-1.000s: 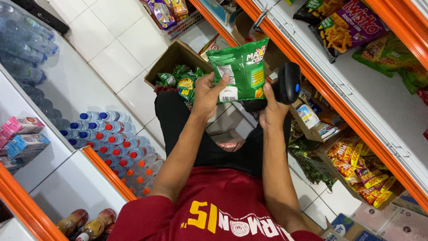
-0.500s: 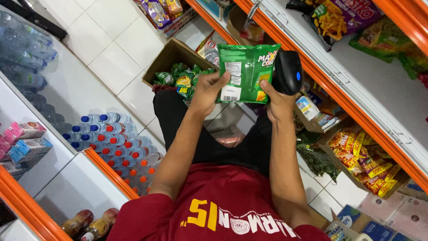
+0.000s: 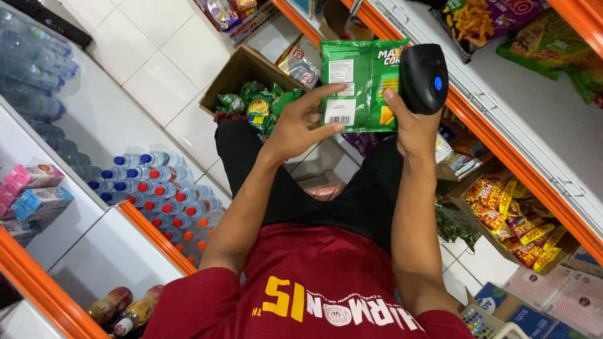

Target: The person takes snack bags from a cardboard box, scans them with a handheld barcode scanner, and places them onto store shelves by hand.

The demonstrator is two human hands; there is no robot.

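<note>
Your left hand grips a green snack bag at upper centre of the frame, thumb and fingers closed on its lower left edge, the bag's back panel with its white label facing you. Your right hand is wrapped around a black scanner, held just right of the bag and touching its right edge; the scanner's head sits level with the bag's upper half, a small blue light showing on it.

Below the bag, left of centre, an open cardboard box rests on the white tiled floor, filled with more green and yellow snack packs. Your black trousers and red shirt fill the lower middle.

At the left, capped bottles with blue, red and orange lids stand packed under an orange-edged shelf; pale water bottles line the upper left. Along the right, an orange-trimmed shelf runs diagonally, with chip bags above it and yellow and red packets in a box below.
</note>
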